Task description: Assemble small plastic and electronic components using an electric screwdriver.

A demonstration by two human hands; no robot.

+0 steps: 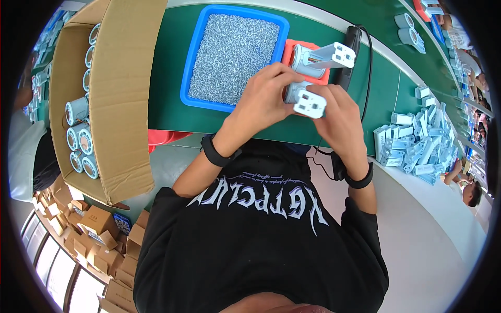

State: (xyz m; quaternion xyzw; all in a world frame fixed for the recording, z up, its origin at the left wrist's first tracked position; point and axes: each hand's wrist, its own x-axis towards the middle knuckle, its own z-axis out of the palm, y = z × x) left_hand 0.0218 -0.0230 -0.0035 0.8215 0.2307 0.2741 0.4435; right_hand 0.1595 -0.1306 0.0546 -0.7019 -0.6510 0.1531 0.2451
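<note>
My left hand (266, 99) and my right hand (338, 117) both grip a pale grey metal part with a round body and a white bracket end (307, 100), held just above the green work surface (167, 99). A second grey part of the same kind (322, 57) rests on a red pad (288, 52) right behind my hands. A blue tray (194, 62) full of small silver screws stands to the left of my left hand.
A black power screwdriver with a cable (349, 52) lies behind the red pad. A heap of pale bracket pieces (415, 143) sits at the right. An open cardboard box (120, 99) with round grey parts stands at the left. Small cartons (88, 229) are piled lower left.
</note>
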